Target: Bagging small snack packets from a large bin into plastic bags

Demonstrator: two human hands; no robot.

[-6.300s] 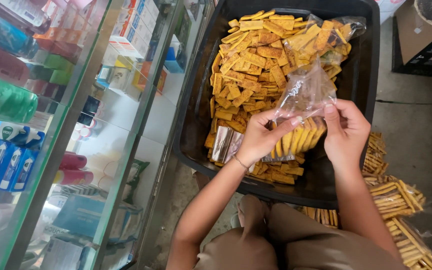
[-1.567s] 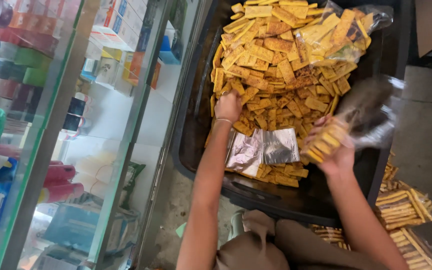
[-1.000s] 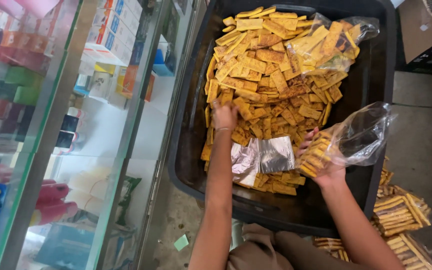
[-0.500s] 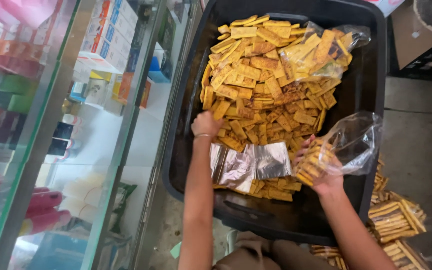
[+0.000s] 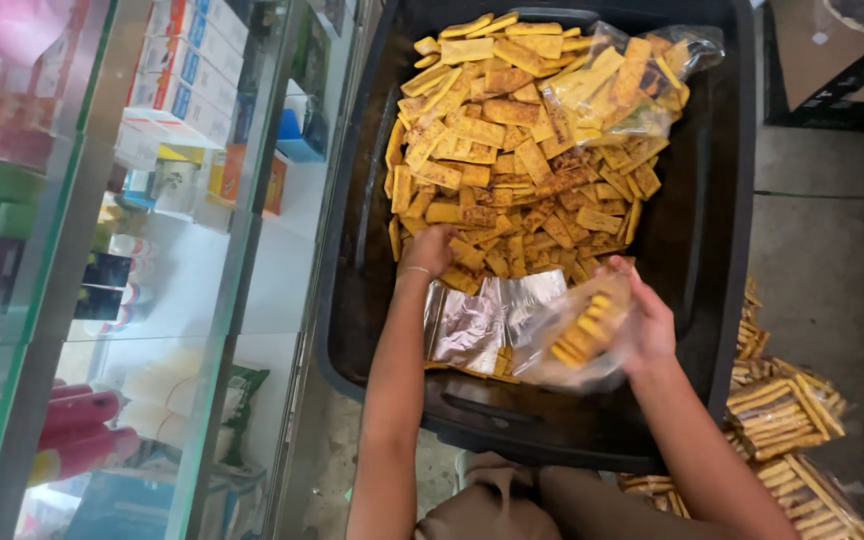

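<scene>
A big black tub (image 5: 712, 250) holds a heap of flat yellow-orange snack chips (image 5: 512, 150). My left hand (image 5: 428, 250) is down in the near edge of the heap, fingers closed on chips. My right hand (image 5: 647, 320) grips a clear plastic bag (image 5: 582, 335) partly filled with chips, held over the tub's near right part. A stack of empty clear bags (image 5: 482, 325) lies on the chips between my hands. A filled, larger clear bag (image 5: 622, 85) rests at the tub's far right.
A glass display cabinet (image 5: 142, 250) with boxes and bottles stands close on the left. Filled chip bags (image 5: 782, 420) lie on the concrete floor to the right. A cardboard box (image 5: 832, 60) sits at the top right. My knees are below the tub.
My right hand has brought the bag lower and leftward, nearer the stack of empty bags. My left hand stays in the chips at the heap's near edge.
</scene>
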